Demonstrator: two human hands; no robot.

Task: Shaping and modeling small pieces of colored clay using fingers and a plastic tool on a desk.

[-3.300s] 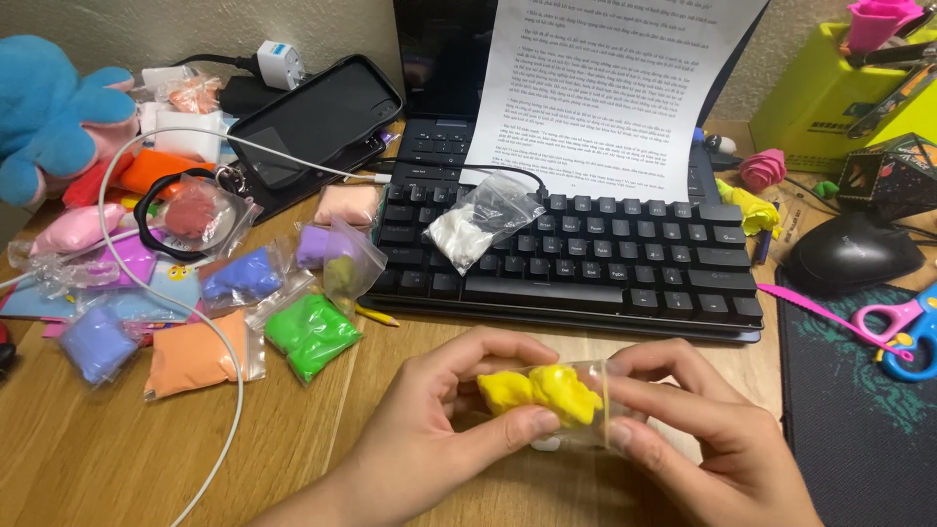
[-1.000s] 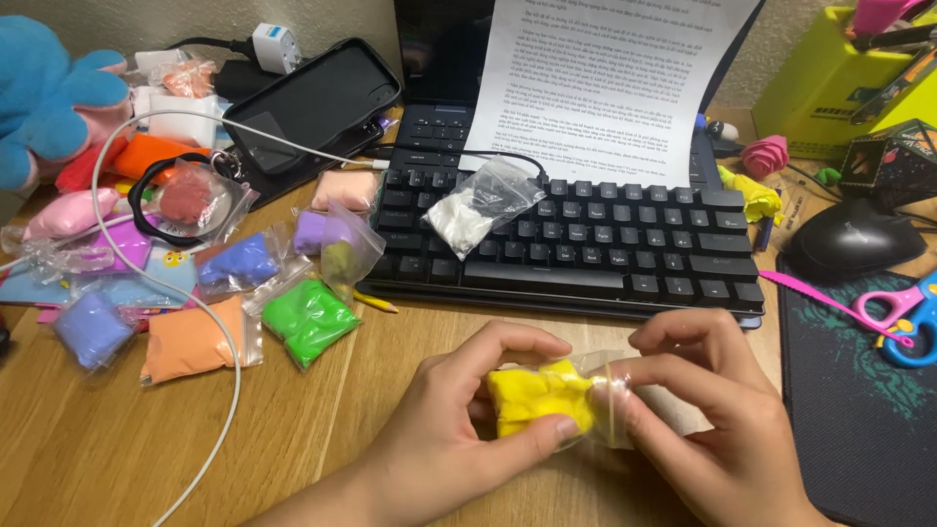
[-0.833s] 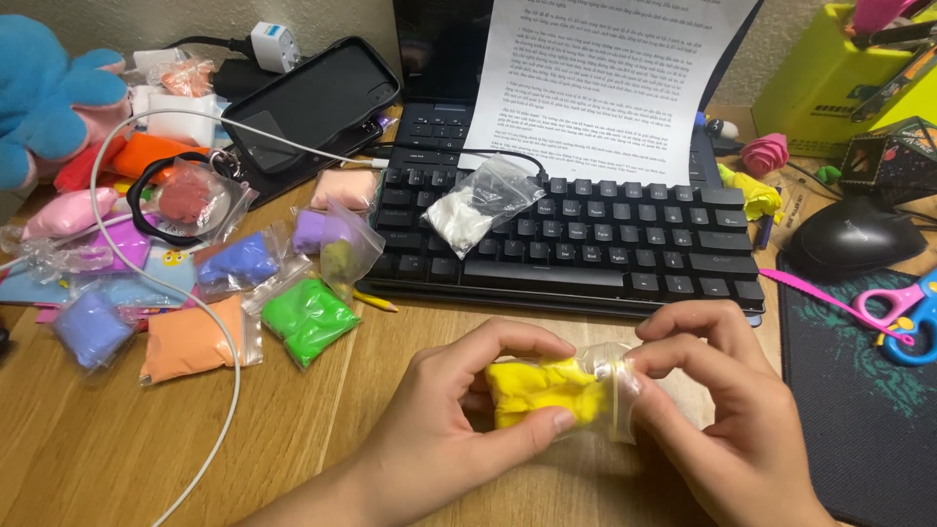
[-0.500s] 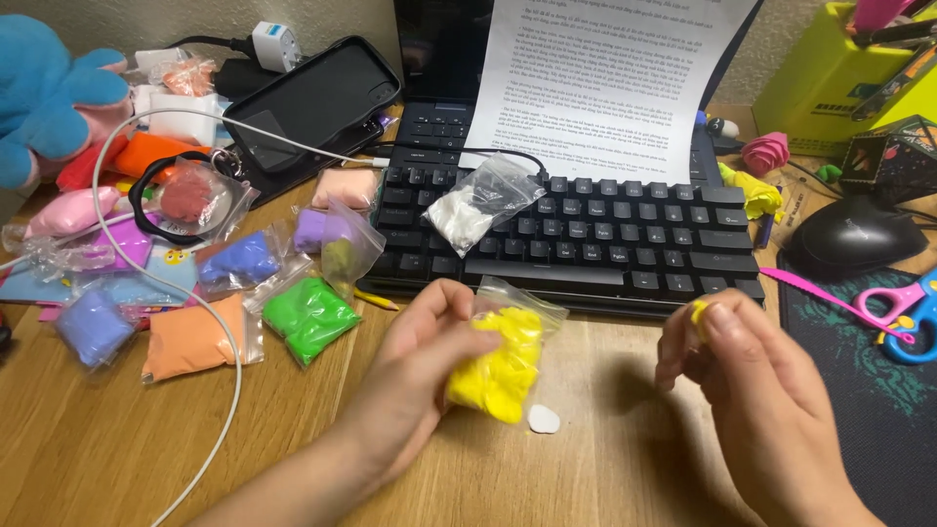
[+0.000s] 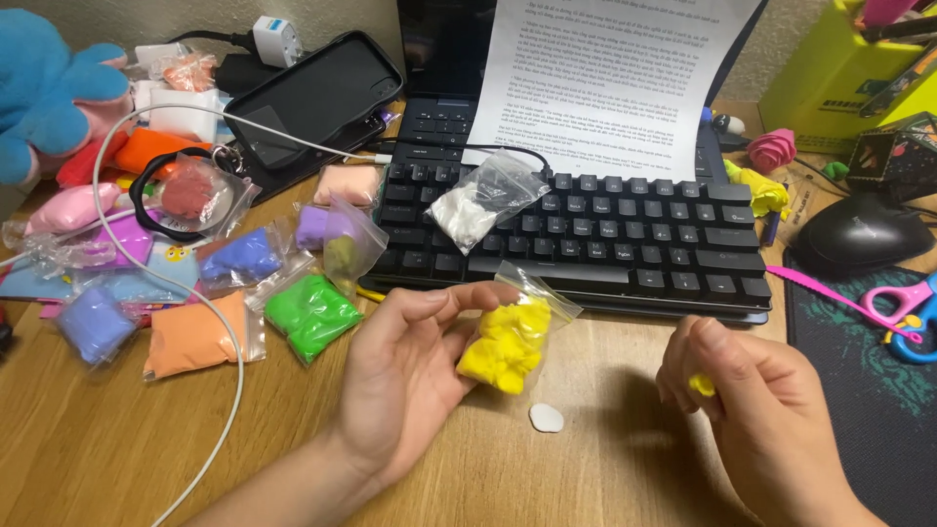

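Observation:
My left hand (image 5: 405,366) holds a small clear bag of yellow clay (image 5: 505,340) above the wooden desk, just in front of the black keyboard (image 5: 625,234). Off to the right, my right hand (image 5: 747,410) pinches a small piece of yellow clay (image 5: 701,385) between thumb and fingers. A little white clay disc (image 5: 547,418) lies on the desk between the two hands. A bag of white clay (image 5: 478,207) rests on the keyboard.
Several clay bags sit at the left: green (image 5: 312,314), orange (image 5: 195,337), blue (image 5: 239,259), purple (image 5: 93,322). A white cable (image 5: 234,361) loops over them. A phone (image 5: 312,98) and printed sheet (image 5: 605,68) lie behind; mouse (image 5: 859,234) and scissors (image 5: 903,307) at the right.
My hands were together on the yellow bag. They have parted: the right pulled away to the right with a bit of yellow clay, while the left keeps the bag. The white disc came into view.

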